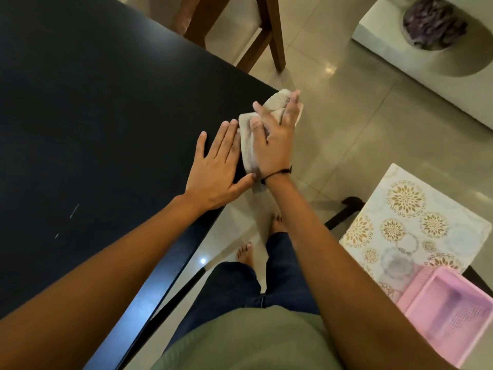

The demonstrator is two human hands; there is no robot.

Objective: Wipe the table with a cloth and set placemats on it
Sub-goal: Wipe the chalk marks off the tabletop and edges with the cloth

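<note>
A beige cloth (246, 145) is bunched at the near right corner of the black table (93, 116), partly hanging past the edge. My right hand (274, 137) lies on top of it with straight fingers pressing down. Flat on the tabletop just left of the cloth rests my left hand (216, 166), fingers spread, thumb touching the cloth's lower end. A placemat (410, 222) with gold flower patterns lies on a seat at the right, off the table.
A pink plastic basket (448, 316) sits on the placemat's near end. A wooden chair (240, 28) stands at the table's far side. A white low table (426, 62) with a purple object is at the far right. My bare feet stand on the tiled floor.
</note>
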